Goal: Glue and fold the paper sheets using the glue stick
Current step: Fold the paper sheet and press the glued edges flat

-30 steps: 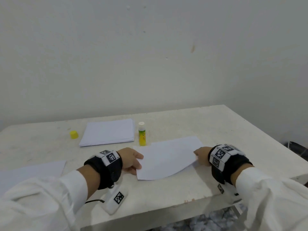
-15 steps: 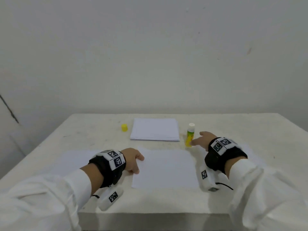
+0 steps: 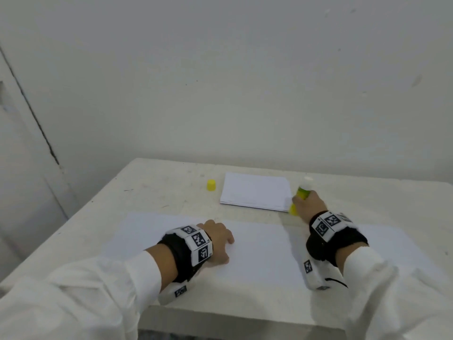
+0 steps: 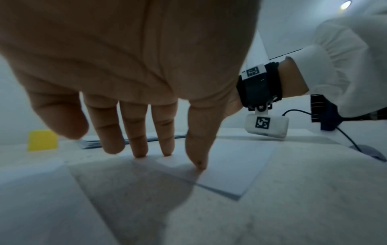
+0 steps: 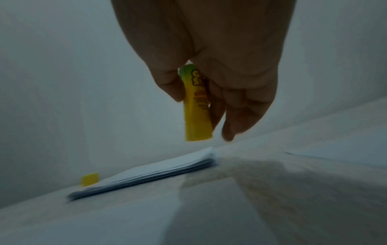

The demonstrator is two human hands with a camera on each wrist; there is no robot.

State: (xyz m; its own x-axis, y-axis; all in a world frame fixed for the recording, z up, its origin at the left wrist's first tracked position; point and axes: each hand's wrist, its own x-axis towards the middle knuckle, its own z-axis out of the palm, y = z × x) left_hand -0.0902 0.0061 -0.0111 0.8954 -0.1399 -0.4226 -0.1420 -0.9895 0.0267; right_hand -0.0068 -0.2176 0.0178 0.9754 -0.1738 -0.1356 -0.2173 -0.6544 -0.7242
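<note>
A white paper sheet [image 3: 259,251] lies flat on the table in front of me. My left hand [image 3: 217,238] rests on its left part, straight fingertips [image 4: 199,164] pressing the paper. My right hand [image 3: 307,204] grips the yellow glue stick [image 3: 302,191], uncapped with its white tip up, at the right edge of the paper stack [image 3: 255,191]. In the right wrist view the glue stick [image 5: 196,106] is lifted just above the table, pinched between thumb and fingers.
The yellow cap [image 3: 211,185] stands left of the stack. More sheets lie at the left [image 3: 132,229] and right [image 3: 392,244] of the middle sheet. The white table [image 3: 166,182] meets the wall at the back; its front edge is near my wrists.
My right hand left the sheet, reached to the glue stick and took hold of it, lifting it off the table. The sheet now lies flat. My left hand stays on it.
</note>
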